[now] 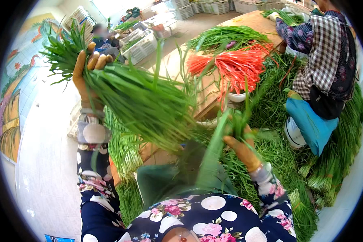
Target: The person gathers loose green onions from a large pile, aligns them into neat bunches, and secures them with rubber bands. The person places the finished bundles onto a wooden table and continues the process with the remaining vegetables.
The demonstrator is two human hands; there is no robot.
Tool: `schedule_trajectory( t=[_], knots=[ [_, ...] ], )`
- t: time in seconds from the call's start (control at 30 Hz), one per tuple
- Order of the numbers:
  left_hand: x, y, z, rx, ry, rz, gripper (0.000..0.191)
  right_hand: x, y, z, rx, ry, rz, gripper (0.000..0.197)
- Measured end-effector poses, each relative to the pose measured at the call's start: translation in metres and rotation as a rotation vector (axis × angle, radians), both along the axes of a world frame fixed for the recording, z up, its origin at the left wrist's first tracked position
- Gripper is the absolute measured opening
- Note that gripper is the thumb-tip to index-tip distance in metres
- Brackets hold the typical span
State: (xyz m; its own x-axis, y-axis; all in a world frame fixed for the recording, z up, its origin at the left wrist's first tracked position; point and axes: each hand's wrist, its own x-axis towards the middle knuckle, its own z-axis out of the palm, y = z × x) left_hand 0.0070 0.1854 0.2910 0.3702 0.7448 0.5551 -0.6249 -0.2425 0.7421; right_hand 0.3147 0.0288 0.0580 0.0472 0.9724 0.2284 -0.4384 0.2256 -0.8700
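Observation:
My left hand (pixel 92 69), in a yellowish-brown glove, is raised at the upper left and closed around a large bunch of long green leafy stalks (pixel 139 96), which look like garlic chives. The leaves fan out down to the right, blurred by motion. My right hand (pixel 242 145), gloved alike, is lower and to the right, with its fingers around a smaller, blurred clump of green leaves (pixel 214 151). Beyond it, red plastic tie strips (pixel 239 66) lie bundled over a white bowl (pixel 237 96) at the wooden table's (pixel 205 99) edge.
More greens (pixel 230 36) lie on the table. Cut leaves (pixel 269 148) heap on the floor to the right, beside tied bundles (pixel 335 169). A co-worker (pixel 323 54) sits at the upper right on a blue-covered bucket (pixel 308 118). Light stalks (pixel 124 148) stand at my left. White crates (pixel 142 45) stand farther back.

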Motion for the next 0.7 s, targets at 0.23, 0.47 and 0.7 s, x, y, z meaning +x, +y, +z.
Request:
schedule_trajectory(
  t=[0.23,0.47,0.7],
  knots=[
    [0.039,-0.012,0.01,0.038,0.024,-0.145,0.029,-0.063,0.088,0.044,0.356,-0.602,-0.362,0.051],
    [0.014,-0.015,0.011,0.039,-0.147,-0.121,0.022,-0.052,0.046,-0.019,0.258,-0.396,-0.155,0.019],
    [0.021,-0.016,0.01,0.085,-0.16,-0.346,0.024,0.055,-0.027,-0.084,-0.311,0.138,-0.197,0.025]
  ],
)
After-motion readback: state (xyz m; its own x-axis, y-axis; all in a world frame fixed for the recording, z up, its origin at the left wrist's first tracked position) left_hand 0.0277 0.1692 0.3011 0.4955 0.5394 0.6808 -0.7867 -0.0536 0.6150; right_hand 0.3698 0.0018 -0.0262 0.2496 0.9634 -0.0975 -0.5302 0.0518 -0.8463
